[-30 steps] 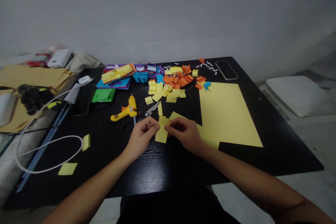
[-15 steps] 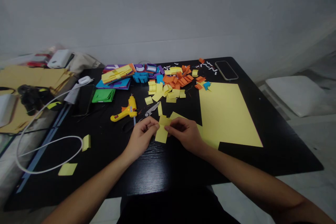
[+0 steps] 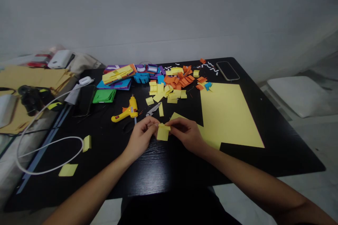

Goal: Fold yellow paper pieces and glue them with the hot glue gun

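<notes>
Head view: the small yellow paper [image 3: 163, 134], spread out half a second ago, is now folded over, pinched in the fingertips of left hand [image 3: 143, 135] and right hand [image 3: 187, 134], right of the glue gun [image 3: 129, 110]. Beside the gun, the left hand partly hides scissors [image 3: 153, 110]; farther right lies a large yellow sheet [image 3: 229, 116].

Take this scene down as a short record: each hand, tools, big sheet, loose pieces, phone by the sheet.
Left hand: pinching small folded yellow paper
Right hand: pinching the same paper
Tools: yellow glue gun and scissors, beyond the left hand
Big sheet: yellow, flat, on the right
Loose pieces: orange pieces beside yellow ones
Phone: beyond the sheet
</notes>
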Motion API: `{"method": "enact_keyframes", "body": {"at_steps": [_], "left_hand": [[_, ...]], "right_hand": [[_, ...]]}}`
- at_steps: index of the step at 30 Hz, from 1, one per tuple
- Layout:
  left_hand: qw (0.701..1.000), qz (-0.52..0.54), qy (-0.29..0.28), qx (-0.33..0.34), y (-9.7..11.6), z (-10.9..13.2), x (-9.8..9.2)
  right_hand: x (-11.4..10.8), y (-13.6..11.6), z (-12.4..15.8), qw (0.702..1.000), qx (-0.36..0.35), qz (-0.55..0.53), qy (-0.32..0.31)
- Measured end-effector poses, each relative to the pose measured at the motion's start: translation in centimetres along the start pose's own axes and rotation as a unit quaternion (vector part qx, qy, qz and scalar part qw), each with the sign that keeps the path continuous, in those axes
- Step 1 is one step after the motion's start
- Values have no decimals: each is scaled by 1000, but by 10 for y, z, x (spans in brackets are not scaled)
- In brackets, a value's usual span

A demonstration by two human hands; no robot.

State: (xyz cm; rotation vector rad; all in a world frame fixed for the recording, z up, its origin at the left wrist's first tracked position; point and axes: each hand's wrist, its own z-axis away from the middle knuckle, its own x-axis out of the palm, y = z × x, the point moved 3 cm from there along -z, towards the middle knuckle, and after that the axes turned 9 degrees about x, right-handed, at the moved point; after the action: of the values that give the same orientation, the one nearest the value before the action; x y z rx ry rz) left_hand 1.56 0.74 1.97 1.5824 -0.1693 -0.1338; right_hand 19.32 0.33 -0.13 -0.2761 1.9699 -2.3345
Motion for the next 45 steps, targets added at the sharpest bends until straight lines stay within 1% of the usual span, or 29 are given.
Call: {"method": "enact_keyframes", "body": {"at_steps": [3,6,8,10,12,14,17,19,21,24,28,30,33,37,40,45], "left_hand": [[999,30,-21,-6,1,0,3],[1000,-4,-23,4,2,1,3],[999,-33,-19,12,2,2,3],[998,-48,-16,21,2,2,2],[998,-55,-12,32,2,2,1],[997,-62,-1,44,2,2,0],[996,-65,15,56,2,2,-3],[996,-60,20,55,1,1,-4],[997,-55,18,51,0,1,-5],[997,-59,0,43,-1,0,-5],[995,-91,-15,43,-3,2,-3],[994,-100,-13,47,-3,2,-3],[994,-92,0,52,-2,1,-5],[995,-78,18,58,0,0,-8],[996,-69,22,55,0,0,-8],[996,-71,16,55,-1,1,-6]], "right_hand": [[-2,-3,0,999,-34,26,10],[-4,-6,1,996,-60,50,32],[-4,-7,2,996,-60,63,34],[-4,-6,2,997,-39,54,26],[-3,-4,2,1000,-7,23,9],[-1,-1,0,999,29,-16,-24],[4,5,-4,989,98,-61,-88],[4,8,-6,986,124,-73,-89],[2,8,-7,989,117,-63,-58],[-2,7,-7,997,74,-22,-13],[-3,3,-3,998,11,56,8],[-2,2,-2,997,-6,78,13],[-1,3,-1,998,7,56,5],[2,8,-3,998,55,-15,-30],[3,8,-4,995,82,-45,-44],[3,2,-2,995,80,-43,-49]]}}
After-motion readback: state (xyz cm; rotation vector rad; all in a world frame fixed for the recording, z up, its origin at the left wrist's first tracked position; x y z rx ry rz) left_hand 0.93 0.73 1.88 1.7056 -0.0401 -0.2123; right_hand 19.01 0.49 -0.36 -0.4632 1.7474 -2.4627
